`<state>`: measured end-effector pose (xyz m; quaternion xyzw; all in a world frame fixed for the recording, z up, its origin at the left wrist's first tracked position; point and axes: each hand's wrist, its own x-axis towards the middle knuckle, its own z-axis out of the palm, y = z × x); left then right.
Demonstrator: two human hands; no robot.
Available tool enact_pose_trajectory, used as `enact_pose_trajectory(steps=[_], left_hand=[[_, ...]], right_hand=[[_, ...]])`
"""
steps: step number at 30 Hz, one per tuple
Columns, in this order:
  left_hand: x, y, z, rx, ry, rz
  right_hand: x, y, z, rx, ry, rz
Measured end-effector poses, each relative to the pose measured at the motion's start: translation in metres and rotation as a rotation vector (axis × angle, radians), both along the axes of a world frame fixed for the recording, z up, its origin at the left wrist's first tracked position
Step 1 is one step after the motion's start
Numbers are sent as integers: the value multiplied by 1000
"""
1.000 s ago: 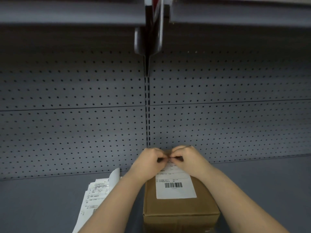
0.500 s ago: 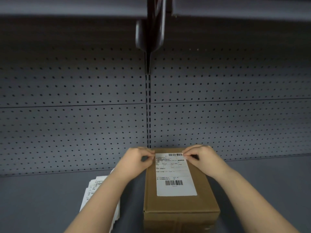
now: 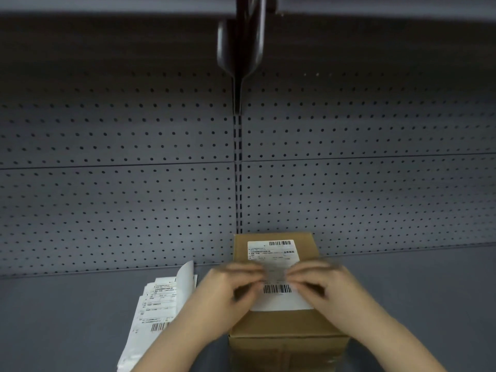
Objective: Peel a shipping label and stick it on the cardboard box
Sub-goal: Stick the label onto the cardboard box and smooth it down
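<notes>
1. Bare fingers of both hands meet over the middle of the shipping label point(image 3: 273, 264), blurred; the left hand point(image 3: 228, 288) comes in from the left side of the box, the right hand point(image 3: 319, 288) from the right.
2. Both hands lie palm-down with the fingers loosely curled on the label's face. They pinch nothing that can be made out, though the blur hides whether the fingertips press flat or are slightly lifted.
3. White and printed, the label lies flat along the top of the cardboard box point(image 3: 284, 323); one barcode shows at its far end, another just below the fingers, and its near white edge sits clear of the hands.
4. Brown and closed, the box stands on the grey shelf point(image 3: 53, 318), its far end near the pegboard back wall point(image 3: 107, 197).
5. Left of the box, partly under the left forearm, lies a fanned stack of label sheets point(image 3: 158, 304), the far edge of one sheet curling upward.
6. Overhead, a dark bracket point(image 3: 241, 44) hangs at the centre seam of the pegboard.
</notes>
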<state>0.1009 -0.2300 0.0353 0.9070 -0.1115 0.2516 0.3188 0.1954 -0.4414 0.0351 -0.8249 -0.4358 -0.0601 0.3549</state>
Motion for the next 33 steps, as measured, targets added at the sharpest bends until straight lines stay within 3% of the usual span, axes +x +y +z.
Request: enact_pose_trajectory(steps=[4,16,21,27,33], left_hand=[[-9,-16,-5,21,5,-109],[-9,-13,-12,48,-9,-112],[-26,24,-20,-147,10,-38],[-25,23,-26,-210,-36,-24],[-29,13,-20,-87,-80,52]], right_hand=[[-13,4,-9,-34,-27,80],[-10,3,-10,-68,-54,110],[0,-33,-12,92,44,53],[-4,-39,-12,156,50,18],[-9,-33,-4,69,-42,-30]])
